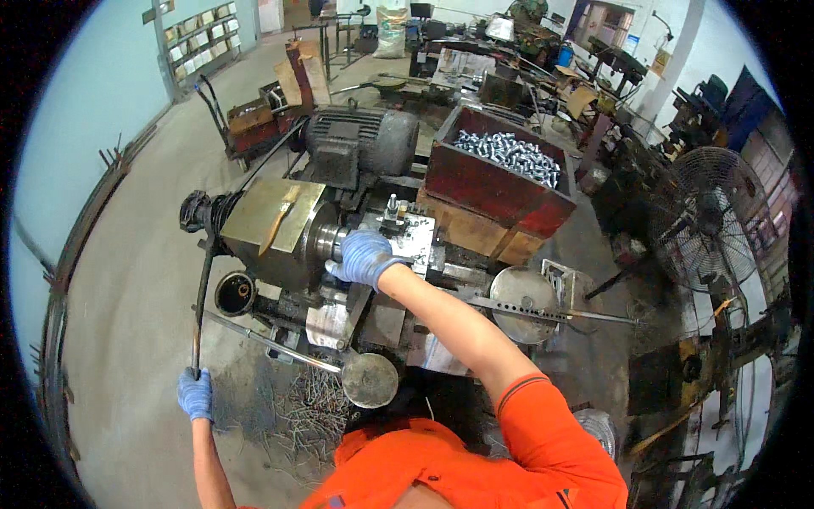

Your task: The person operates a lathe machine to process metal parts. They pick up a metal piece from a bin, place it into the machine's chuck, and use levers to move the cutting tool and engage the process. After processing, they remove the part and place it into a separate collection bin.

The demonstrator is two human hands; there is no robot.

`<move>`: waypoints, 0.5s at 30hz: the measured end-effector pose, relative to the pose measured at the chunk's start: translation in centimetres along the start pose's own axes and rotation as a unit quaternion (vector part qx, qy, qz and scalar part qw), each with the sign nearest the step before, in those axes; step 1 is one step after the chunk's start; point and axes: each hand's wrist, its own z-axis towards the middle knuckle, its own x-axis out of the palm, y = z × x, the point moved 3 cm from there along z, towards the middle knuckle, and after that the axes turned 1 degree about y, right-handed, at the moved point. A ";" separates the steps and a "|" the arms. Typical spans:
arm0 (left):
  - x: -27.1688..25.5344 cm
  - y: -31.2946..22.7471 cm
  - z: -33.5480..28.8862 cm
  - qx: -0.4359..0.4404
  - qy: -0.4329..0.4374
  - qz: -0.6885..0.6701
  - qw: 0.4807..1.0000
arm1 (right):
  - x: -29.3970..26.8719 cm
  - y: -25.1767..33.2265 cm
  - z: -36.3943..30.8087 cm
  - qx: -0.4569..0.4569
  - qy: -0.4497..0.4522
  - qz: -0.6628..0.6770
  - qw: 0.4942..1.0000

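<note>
My left hand (pixel 195 394), in a blue-grey knit glove, is closed round the lower end of a long dark lever (pixel 202 314). The lever runs up to the left end of a lathe-like machine's headstock (pixel 273 222). My right hand (pixel 366 258), gloved alike, is at the round metal chuck (pixel 325 241) on the headstock's right side. Its fingers are curled, and what they hold is hidden. Just beyond that hand is a metal slide block (pixel 414 237) with an upright bolt (pixel 393 206). A wooden-handled brush (pixel 278 222) lies on the headstock.
Behind the slide stands a dark red bin (pixel 500 182) full of shiny metal parts. An electric motor (pixel 360 140) sits behind the headstock. Rods with round plates (pixel 370 380) extend toward me. Metal scraps (pixel 309 411) litter the floor. A large fan (pixel 710 212) is at the right.
</note>
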 end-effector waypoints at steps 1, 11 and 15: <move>0.5 0.4 0.7 0.003 0.029 -0.008 1.000 | 0.4 -0.2 0.2 -0.004 -0.022 -0.013 1.000; 4.9 0.5 7.5 -0.023 0.357 -0.447 0.820 | -4.3 -0.5 -3.1 0.020 -0.054 -0.022 0.998; 6.1 2.1 7.9 0.028 0.316 -0.487 0.814 | -9.8 -5.3 -5.1 0.044 -0.148 -0.096 0.983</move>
